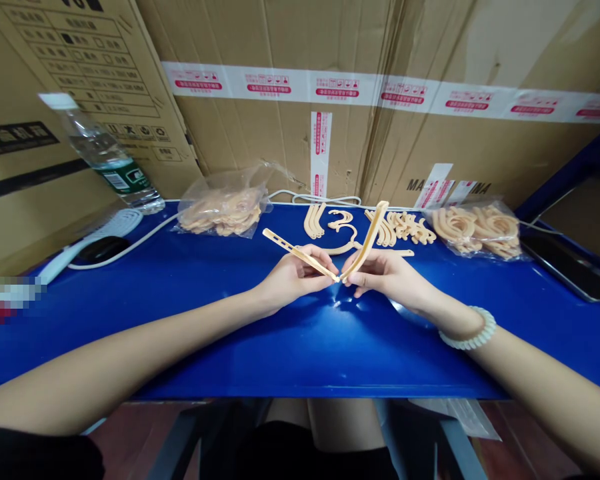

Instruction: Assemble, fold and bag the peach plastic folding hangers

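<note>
My left hand (300,277) pinches a beige plastic hanger arm (285,245) with slots near its upper end. A second, curved hanger arm (373,240) is gripped in my right hand (380,273). The lower ends of both arms meet between my fingertips in a V; whether they are joined I cannot tell. Just behind my hands lies a beige hanger (330,251) with its hook, partly hidden by my fingers and the curved arm. Beyond it are loose curved arms (315,221), a hook piece (341,217) and a row of small hook-shaped pieces (410,227).
On the blue table (305,353), clear bags of beige parts stand at the back left (225,210) and back right (475,230). A water bottle (115,163), a white brush-like item (105,227) and a dark mouse (103,249) are left. A phone (575,263) lies right. Cardboard (260,140) walls the back.
</note>
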The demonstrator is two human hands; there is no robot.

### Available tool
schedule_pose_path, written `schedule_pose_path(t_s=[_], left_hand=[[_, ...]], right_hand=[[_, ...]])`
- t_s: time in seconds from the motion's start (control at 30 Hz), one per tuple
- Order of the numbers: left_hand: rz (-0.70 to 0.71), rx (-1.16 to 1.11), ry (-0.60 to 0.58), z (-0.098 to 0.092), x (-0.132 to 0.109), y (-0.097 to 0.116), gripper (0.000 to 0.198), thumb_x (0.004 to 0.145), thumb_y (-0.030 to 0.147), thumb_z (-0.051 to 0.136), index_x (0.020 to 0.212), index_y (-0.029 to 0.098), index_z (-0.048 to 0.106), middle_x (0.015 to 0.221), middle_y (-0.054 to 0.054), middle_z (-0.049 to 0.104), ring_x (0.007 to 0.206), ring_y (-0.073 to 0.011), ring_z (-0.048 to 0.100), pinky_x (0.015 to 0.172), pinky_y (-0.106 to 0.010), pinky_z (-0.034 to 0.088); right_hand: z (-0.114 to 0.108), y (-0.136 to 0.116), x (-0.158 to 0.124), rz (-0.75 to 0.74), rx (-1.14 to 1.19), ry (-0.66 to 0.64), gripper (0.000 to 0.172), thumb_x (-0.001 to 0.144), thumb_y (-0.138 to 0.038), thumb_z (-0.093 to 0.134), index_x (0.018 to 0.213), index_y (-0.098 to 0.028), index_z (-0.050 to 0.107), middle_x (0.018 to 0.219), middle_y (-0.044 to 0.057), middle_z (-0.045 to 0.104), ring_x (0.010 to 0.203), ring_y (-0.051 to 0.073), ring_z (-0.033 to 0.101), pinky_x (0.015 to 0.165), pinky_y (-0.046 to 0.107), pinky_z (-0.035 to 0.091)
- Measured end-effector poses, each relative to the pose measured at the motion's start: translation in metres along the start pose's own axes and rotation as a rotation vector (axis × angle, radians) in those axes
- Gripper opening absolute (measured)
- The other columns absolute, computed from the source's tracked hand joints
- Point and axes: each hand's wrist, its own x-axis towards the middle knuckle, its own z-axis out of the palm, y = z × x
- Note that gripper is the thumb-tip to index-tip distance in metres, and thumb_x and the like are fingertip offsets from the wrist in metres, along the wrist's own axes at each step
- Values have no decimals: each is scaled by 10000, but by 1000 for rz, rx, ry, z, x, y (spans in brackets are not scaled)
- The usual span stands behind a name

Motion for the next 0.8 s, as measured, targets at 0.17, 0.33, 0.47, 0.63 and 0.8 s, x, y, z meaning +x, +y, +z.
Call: schedule_pose_path(t_s=[0.17,0.33,0.47,0.63,0.8], left_hand=[[-7,-1,-20,-1,0,0,264,718,164,803,887,166,600,895,-19,734,801,-145,692,777,-287,546],[11,42,-11,0,0,1,238,728,184,811,858,170,612,882,-28,736,792,-158,696,760,-290,554],[12,33,-23,0,-1,2,255,726,185,816,866,171,603,876,-24,739,777,-152,697,768,-292,557],[10,-1,-34,0,-1,1,263,722,185,825,877,167,613,886,-30,748,802,-159,713,802,-299,564],[-10,-57,-32,1,-1,-2,263,710,198,842,877,162,641,879,-34,754,816,-162,724,842,-308,570]], right_hand=[[1,0,1,-45,-50,9,231,739,-321,849,873,-155,761,867,47,738,689,134,668,590,243,611],[2,0,0,-64,-28,38,219,737,-293,850,879,-156,755,847,47,742,674,139,677,580,250,614],[2,2,0,-57,17,84,269,693,-283,881,882,-156,738,870,54,753,716,162,701,586,260,617],[3,-1,0,-47,-30,65,223,684,-285,880,821,-153,763,895,63,754,689,151,691,568,254,599],[5,-4,0,-76,-28,79,208,660,-280,890,783,-162,772,842,49,752,667,151,685,566,264,594]])
